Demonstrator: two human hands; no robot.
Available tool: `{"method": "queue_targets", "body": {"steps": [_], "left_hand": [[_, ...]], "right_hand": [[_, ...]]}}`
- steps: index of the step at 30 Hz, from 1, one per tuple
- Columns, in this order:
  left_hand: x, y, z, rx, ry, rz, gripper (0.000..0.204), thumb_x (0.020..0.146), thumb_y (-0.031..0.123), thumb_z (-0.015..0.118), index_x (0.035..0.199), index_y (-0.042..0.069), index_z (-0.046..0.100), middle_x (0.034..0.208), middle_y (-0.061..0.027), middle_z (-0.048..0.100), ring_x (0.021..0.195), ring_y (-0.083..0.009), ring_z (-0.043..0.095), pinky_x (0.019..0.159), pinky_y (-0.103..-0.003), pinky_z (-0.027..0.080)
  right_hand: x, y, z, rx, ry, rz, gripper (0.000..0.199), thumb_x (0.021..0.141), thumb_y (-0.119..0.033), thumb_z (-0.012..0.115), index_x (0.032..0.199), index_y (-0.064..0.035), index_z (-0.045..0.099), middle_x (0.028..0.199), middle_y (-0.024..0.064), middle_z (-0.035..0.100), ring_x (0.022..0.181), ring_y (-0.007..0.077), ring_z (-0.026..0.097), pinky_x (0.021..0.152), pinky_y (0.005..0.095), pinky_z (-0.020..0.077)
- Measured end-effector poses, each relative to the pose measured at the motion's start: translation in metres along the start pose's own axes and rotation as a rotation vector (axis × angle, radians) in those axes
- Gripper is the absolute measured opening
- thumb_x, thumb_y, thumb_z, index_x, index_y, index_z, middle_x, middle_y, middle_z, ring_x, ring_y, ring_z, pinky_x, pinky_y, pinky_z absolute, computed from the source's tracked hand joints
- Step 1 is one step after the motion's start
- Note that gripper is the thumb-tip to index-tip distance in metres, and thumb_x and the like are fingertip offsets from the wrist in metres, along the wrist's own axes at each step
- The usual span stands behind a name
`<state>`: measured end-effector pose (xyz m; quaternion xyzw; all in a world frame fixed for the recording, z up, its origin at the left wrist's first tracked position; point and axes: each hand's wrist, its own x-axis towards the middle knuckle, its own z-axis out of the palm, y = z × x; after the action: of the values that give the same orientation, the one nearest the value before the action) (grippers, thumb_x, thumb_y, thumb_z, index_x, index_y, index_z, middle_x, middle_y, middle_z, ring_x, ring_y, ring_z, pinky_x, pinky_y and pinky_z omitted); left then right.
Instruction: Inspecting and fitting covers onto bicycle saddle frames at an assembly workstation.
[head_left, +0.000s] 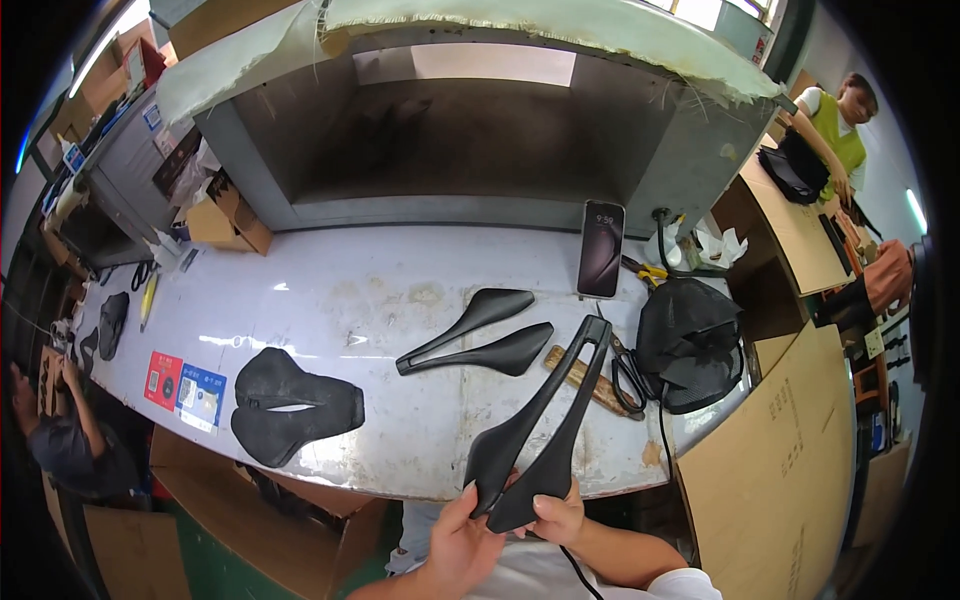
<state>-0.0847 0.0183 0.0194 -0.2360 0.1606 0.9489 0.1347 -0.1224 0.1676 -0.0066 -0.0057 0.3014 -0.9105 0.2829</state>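
A black bicycle saddle (487,446) with a long split down its middle is held up over the table's near edge, its narrow nose pointing away from me. My left hand (466,538) grips the left side of its wide rear end, thumb on top. On the right side of that end, my right hand (556,520) pinches it the same way; the fingers beneath are partly hidden. Beyond it on the table lies another black split saddle (505,350), nose to the left. A wider matte black saddle (290,407) rests farther left.
A phone (601,250) leans upright before a grey metal box (430,215). Scissors (628,380), a wooden-handled tool (590,385) and a black mesh bag (690,345) sit at right. Large cardboard (770,480) stands beside the table. Co-workers are at far left and far right.
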Motion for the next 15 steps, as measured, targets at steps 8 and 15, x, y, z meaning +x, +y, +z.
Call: {"method": "queue_targets", "body": {"steps": [8, 15], "left_hand": [[0.001, 0.029, -0.005, -0.015, -0.037, 0.103, 0.038, 0.104, 0.032, 0.046, 0.113, -0.001, 0.063, 0.110, -0.0173, 0.071, 0.103, -0.0278, 0.069, 0.103, -0.048, 0.046], [0.005, 0.077, -0.027, 0.613, 0.150, 0.540, 0.025, 0.099, 0.021, 0.057, 0.103, -0.003, 0.059, 0.083, -0.0152, 0.070, 0.059, -0.0175, 0.064, 0.056, -0.029, 0.053]], "right_hand": [[-0.018, -0.004, 0.000, -0.264, 0.104, 0.168, 0.039, 0.094, -0.035, 0.061, 0.105, 0.0019, 0.062, 0.092, 0.0086, 0.064, 0.061, 0.0153, 0.055, 0.060, 0.0300, 0.0452], [-0.002, -0.034, 0.011, -1.191, -0.552, 0.415, 0.045, 0.091, -0.035, 0.071, 0.119, -0.0029, 0.057, 0.066, 0.0024, 0.061, 0.059, 0.0171, 0.060, 0.058, 0.0305, 0.0478]]}}
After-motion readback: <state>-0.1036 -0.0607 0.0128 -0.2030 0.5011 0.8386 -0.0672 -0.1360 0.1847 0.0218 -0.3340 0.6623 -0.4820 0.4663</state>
